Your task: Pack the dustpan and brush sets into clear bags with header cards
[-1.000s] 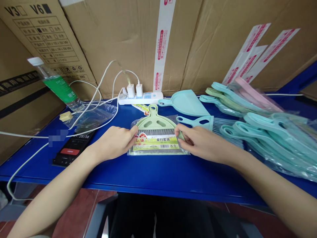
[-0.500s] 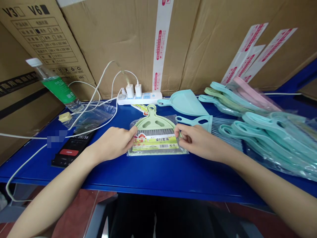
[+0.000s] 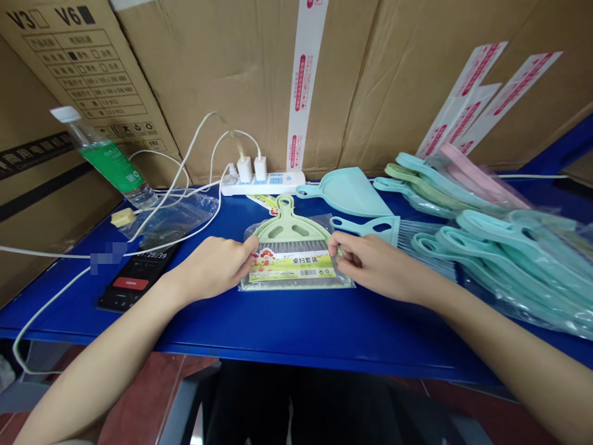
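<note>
Big cardboard cartons (image 3: 231,74) stacked right behind blue metal bench (image 3: 296,327), w/ red-print white tape (image 3: 301,93) down front; reddish tile floor (image 3: 139,389) below.

Worn on the head — looking forward and down from just behind the near edge of a blue shelf (image 3: 278,327), aimed at the cardboard cartons (image 3: 194,62) along the far side. Close range, wide frame — left hand (image 3: 210,267) and right hand (image 3: 377,266) reaching in from the near corners, a strip of red floor (image 3: 139,395) along the bottom.
</note>
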Available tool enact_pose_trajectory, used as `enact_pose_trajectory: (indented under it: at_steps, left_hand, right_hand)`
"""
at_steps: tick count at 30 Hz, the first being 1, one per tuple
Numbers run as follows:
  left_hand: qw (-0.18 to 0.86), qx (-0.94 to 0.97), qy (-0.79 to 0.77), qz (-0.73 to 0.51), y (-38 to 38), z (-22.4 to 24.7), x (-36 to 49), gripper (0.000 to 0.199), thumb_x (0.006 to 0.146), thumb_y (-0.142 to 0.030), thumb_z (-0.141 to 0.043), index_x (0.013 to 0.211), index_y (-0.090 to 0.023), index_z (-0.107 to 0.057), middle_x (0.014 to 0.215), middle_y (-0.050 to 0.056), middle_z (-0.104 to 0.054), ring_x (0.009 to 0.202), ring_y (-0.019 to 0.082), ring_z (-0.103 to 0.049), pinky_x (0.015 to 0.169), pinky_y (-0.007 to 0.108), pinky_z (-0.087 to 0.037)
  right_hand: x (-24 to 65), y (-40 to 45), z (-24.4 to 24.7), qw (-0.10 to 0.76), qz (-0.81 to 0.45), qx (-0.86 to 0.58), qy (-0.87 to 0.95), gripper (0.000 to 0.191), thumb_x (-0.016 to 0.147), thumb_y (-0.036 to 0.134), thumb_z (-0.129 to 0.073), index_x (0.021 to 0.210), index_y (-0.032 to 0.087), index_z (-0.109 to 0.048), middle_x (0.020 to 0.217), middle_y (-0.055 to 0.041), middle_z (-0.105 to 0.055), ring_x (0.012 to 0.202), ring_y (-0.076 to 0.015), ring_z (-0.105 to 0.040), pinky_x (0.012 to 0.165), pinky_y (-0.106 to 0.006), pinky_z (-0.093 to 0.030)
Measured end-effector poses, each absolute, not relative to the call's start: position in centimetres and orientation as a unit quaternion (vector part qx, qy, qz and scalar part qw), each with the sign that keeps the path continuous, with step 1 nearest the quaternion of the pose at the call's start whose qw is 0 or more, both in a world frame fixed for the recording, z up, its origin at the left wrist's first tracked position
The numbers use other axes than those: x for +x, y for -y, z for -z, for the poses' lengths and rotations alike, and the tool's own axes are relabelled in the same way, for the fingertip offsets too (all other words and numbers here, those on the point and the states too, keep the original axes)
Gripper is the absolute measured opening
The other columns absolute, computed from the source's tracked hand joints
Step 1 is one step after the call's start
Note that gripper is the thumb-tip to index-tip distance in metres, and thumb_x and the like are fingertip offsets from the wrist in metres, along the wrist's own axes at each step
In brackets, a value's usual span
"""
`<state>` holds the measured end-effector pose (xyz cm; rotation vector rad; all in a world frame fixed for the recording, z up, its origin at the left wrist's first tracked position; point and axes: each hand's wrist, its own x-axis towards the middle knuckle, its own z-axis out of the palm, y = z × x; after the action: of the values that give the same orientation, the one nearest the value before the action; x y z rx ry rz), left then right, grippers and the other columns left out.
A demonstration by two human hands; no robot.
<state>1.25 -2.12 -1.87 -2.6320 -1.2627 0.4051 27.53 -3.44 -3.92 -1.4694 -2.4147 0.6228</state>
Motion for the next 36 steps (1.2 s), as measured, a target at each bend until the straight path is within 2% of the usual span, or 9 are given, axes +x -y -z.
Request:
enact_pose_trajectory:
  at_steps: [4, 8, 22, 36]
  left_hand:
    - [0.086, -0.890, 0.429, -0.127, 2.27, 1.67, 1.34, 0.030, 0.100, -0.034, -0.026, 0.099, -0.018, -0.052, 0.066, 0.004, -0.067, 0.064, 0.023, -0.068, 0.055, 0.030, -0.044]
    - [0.085, -0.891, 0.426, -0.130, 2.39, 1.61, 1.38, 0.030, 0.098, -0.042, -0.035, 0.103, -0.018, -0.052, 0.072, 0.006, -0.070, 0.068, 0.026, -0.070, 0.056, 0.031, -0.044]
    - [0.062, -0.880, 0.451, -0.133, 2.21, 1.84, 1.31, 0.018, 0.093, -0.030, -0.042, 0.103, -0.019, -0.052, 0.068, 0.002, -0.069, 0.065, 0.026, -0.069, 0.054, 0.032, -0.041]
    - [0.045, -0.859, 0.487, -0.154, 2.46, 1.70, 1.92, 0.019, 0.090, -0.024, -0.042, 0.103, -0.019, -0.055, 0.078, 0.005, -0.072, 0.074, 0.027, -0.070, 0.061, 0.033, -0.044]
  right_hand:
    - [27.58, 3.34, 4.01, 0.125, -0.214, -0.499, 0.830, 0.011, 0.080, 0.014, -0.040, 0.079, 0.025, -0.040, 0.046, 0.0093, -0.043, 0.044, -0.0131, -0.041, 0.049, -0.026, -0.027]
    - [27.57, 3.30, 4.01, 0.124, -0.211, -0.498, 0.832, 0.012, 0.080, 0.013, -0.040, 0.079, 0.025, -0.040, 0.046, 0.0094, -0.043, 0.044, -0.0128, -0.040, 0.049, -0.026, -0.027]
    - [27.35, 3.42, 3.80, 0.103, -0.215, -0.517, 0.822, 0.015, 0.082, 0.010, -0.041, 0.079, 0.025, -0.039, 0.047, 0.0096, -0.042, 0.046, -0.0132, -0.040, 0.051, -0.027, -0.027]
    - [27.33, 3.33, 3.85, 0.104, -0.240, -0.526, 0.809, 0.013, 0.082, 0.012, -0.041, 0.079, 0.025, -0.040, 0.046, 0.0104, -0.040, 0.046, -0.0139, -0.038, 0.052, -0.027, -0.026]
